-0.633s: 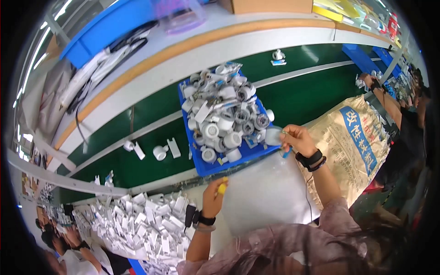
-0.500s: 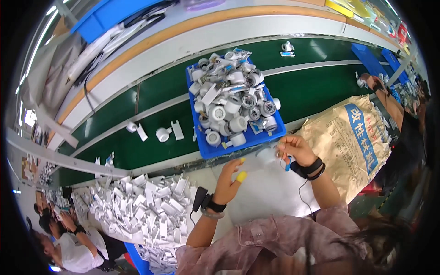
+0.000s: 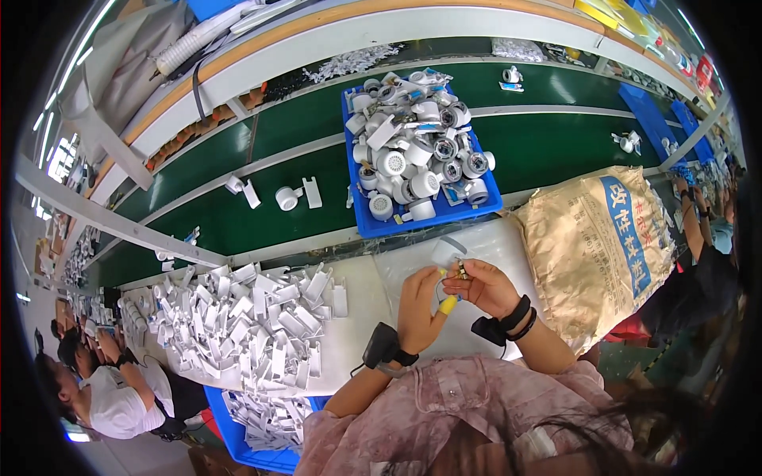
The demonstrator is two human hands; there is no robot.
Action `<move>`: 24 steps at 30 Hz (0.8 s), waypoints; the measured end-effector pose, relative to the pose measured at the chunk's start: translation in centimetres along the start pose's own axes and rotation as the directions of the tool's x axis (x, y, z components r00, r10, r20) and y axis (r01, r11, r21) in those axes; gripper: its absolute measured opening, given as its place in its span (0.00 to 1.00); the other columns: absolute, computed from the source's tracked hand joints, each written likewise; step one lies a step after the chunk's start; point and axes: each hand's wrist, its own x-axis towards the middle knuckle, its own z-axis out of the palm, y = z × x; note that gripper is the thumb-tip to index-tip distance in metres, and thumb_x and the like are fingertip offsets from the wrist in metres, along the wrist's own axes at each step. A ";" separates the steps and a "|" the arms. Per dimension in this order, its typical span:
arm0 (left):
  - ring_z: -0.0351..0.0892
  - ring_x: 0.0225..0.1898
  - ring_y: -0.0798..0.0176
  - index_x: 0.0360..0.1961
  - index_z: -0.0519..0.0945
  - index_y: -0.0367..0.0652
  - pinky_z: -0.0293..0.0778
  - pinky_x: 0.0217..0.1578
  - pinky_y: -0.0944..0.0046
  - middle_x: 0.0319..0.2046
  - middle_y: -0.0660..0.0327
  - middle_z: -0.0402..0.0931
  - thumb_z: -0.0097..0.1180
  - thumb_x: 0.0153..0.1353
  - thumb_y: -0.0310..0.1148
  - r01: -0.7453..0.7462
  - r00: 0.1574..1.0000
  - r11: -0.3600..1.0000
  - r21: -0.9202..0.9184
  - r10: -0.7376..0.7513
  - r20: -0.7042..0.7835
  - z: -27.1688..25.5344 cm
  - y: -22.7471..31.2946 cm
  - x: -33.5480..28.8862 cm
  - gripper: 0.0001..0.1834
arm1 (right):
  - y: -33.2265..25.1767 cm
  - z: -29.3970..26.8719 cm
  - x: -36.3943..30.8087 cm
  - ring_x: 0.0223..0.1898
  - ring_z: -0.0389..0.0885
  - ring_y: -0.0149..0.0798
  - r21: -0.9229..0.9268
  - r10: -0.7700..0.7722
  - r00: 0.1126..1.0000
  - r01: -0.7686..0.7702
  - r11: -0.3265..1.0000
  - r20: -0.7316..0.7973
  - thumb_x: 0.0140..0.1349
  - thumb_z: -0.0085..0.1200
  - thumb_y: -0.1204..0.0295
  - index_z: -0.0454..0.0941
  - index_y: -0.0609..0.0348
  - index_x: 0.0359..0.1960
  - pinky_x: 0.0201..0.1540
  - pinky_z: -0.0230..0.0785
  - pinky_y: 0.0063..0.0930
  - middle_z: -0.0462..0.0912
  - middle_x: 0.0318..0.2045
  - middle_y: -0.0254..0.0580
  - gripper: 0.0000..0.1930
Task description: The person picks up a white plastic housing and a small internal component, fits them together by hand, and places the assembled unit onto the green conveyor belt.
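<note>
My left hand (image 3: 419,311), with yellow covers on its fingertips, is closed in a pinch close against my right hand. What lies in its fingers is hidden or too small to name. My right hand (image 3: 490,290) grips a small metallic part with thin wires (image 3: 460,271) between thumb and fingers. Just beyond the fingertips a pale round piece (image 3: 448,251) rests on the clear plastic sheet (image 3: 496,247). Both wrists carry dark bands, with a black box-shaped device at each.
Ahead, a blue tray (image 3: 373,228) is heaped with round white lamp-like units. White plastic brackets (image 3: 254,317) pile up at left, above another blue bin (image 3: 238,448). A paper sack (image 3: 591,246) stands at right. Loose units lie on the green belt (image 3: 305,111). Co-workers (image 3: 127,397) sit nearby.
My hands have come together; the left was apart and open, and now pinches beside the right. The view has shifted. At far right, a co-worker's hand has left a white unit on the belt.
</note>
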 end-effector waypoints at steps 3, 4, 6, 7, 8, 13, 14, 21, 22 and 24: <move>0.75 0.41 0.47 0.54 0.69 0.38 0.70 0.44 0.52 0.47 0.50 0.71 0.62 0.49 0.31 0.125 0.986 0.992 -0.030 -0.121 0.119 0.1 2.2 0.5 0.29 | 0.9 0.3 -0.5 0.44 0.79 0.38 -0.003 -0.024 1.000 0.024 1.000 0.021 0.67 0.48 0.67 0.77 0.63 0.45 0.48 0.70 0.32 0.81 0.43 0.42 0.13; 0.75 0.41 0.48 0.52 0.69 0.39 0.70 0.43 0.53 0.47 0.51 0.72 0.61 0.50 0.30 0.191 0.970 0.981 0.016 -0.191 0.151 0.2 2.8 0.6 0.27 | 1.2 0.2 -0.7 0.44 0.79 0.38 -0.004 -0.027 0.999 0.027 1.000 0.019 0.67 0.48 0.67 0.77 0.63 0.45 0.48 0.70 0.32 0.81 0.43 0.42 0.13; 0.75 0.40 0.48 0.51 0.70 0.40 0.70 0.42 0.53 0.46 0.51 0.73 0.61 0.50 0.30 0.251 0.949 0.966 0.067 -0.259 0.179 0.4 2.5 0.2 0.25 | 2.1 -0.1 -0.9 0.43 0.77 0.36 -0.017 -0.067 0.998 0.067 0.998 0.019 0.66 0.49 0.67 0.77 0.63 0.46 0.49 0.69 0.31 0.81 0.43 0.40 0.13; 0.75 0.39 0.48 0.50 0.71 0.40 0.71 0.41 0.53 0.42 0.52 0.75 0.60 0.51 0.29 0.212 0.952 0.972 0.104 -0.229 0.203 0.8 1.1 -0.5 0.24 | 2.5 -0.6 -1.1 0.43 0.77 0.36 -0.017 -0.070 0.997 0.070 0.997 0.020 0.66 0.49 0.67 0.77 0.63 0.46 0.49 0.69 0.31 0.81 0.43 0.40 0.13; 0.75 0.38 0.47 0.50 0.72 0.41 0.71 0.39 0.54 0.38 0.53 0.77 0.59 0.51 0.28 0.169 0.953 0.976 0.138 -0.197 0.229 0.7 0.7 -0.3 0.22 | 2.4 -1.1 -1.2 0.42 0.78 0.35 -0.095 -0.084 0.996 0.081 0.992 -0.027 0.66 0.50 0.67 0.78 0.63 0.46 0.48 0.69 0.29 0.81 0.42 0.39 0.13; 0.78 0.36 0.52 0.46 0.75 0.40 0.73 0.38 0.60 0.32 0.55 0.79 0.55 0.55 0.26 0.176 0.943 0.982 -0.068 -0.148 0.298 -0.5 0.5 -0.6 0.15 | 1.6 -1.9 -2.5 0.38 0.79 0.32 -0.080 0.007 0.992 -0.017 0.997 -0.124 0.65 0.52 0.68 0.78 0.62 0.46 0.45 0.71 0.26 0.81 0.38 0.38 0.13; 0.79 0.36 0.55 0.45 0.76 0.40 0.73 0.38 0.62 0.33 0.56 0.79 0.54 0.56 0.26 0.264 0.919 0.957 -0.121 -0.211 0.334 -0.6 0.6 -0.7 0.14 | 1.7 -2.2 -2.6 0.37 0.79 0.31 -0.101 -0.008 0.993 -0.004 0.995 -0.120 0.65 0.52 0.68 0.78 0.62 0.46 0.44 0.72 0.25 0.81 0.36 0.38 0.13; 0.78 0.38 0.63 0.46 0.75 0.40 0.74 0.38 0.65 0.37 0.59 0.78 0.54 0.59 0.26 0.457 0.839 0.824 -0.334 -0.275 0.469 0.4 1.1 -1.4 0.13 | 1.7 -3.2 -3.0 0.34 0.81 0.32 -0.168 -0.046 0.988 0.021 0.985 -0.145 0.67 0.48 0.67 0.77 0.63 0.42 0.43 0.73 0.25 0.81 0.32 0.38 0.12; 0.78 0.39 0.63 0.47 0.74 0.40 0.74 0.38 0.65 0.39 0.58 0.77 0.53 0.59 0.26 0.423 0.865 0.849 -0.319 -0.273 0.420 0.5 1.1 -1.6 0.13 | 1.3 -3.6 -3.3 0.34 0.81 0.32 -0.167 -0.050 0.988 0.025 0.986 -0.149 0.67 0.48 0.67 0.77 0.63 0.42 0.43 0.73 0.25 0.81 0.32 0.38 0.12; 0.77 0.40 0.64 0.47 0.74 0.40 0.74 0.39 0.65 0.41 0.58 0.76 0.53 0.60 0.25 0.387 0.889 0.872 -0.301 -0.266 0.374 0.6 0.9 -2.2 0.13 | -0.7 -5.0 -4.2 0.34 0.82 0.34 -0.259 -0.146 0.969 0.092 0.962 -0.198 0.66 0.49 0.69 0.77 0.64 0.40 0.42 0.75 0.27 0.82 0.32 0.40 0.10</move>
